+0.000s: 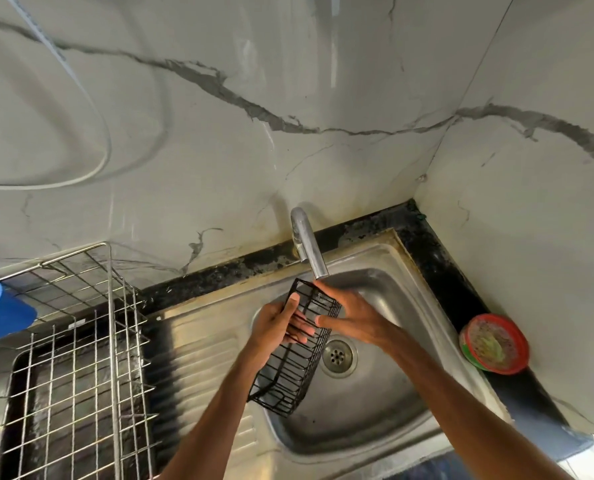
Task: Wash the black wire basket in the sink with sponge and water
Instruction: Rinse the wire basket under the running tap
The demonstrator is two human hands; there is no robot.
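From my remote seat I take the sink as my landmark: the black wire basket hangs in the air over its left half, tilted, its far end up under the spout of the faucet and its near end low above the basin's left wall. The left hand grips the basket's upper part from the side away from the drain, thumb laid along the rim and fingers curled through the wires. The right hand comes in above the middle of the sink, its fingers stretched out straight along the basket's far rim toward the spout and its thumb touching the wire side, so I read it as flat rather than clasped. I cannot tell whether water is running. Left of the sink, past the ribbed drainboard, stands a metal dish rack with a blue cup at its far left. Right of the sink, on the dark counter, sits a round tub with a red rim.
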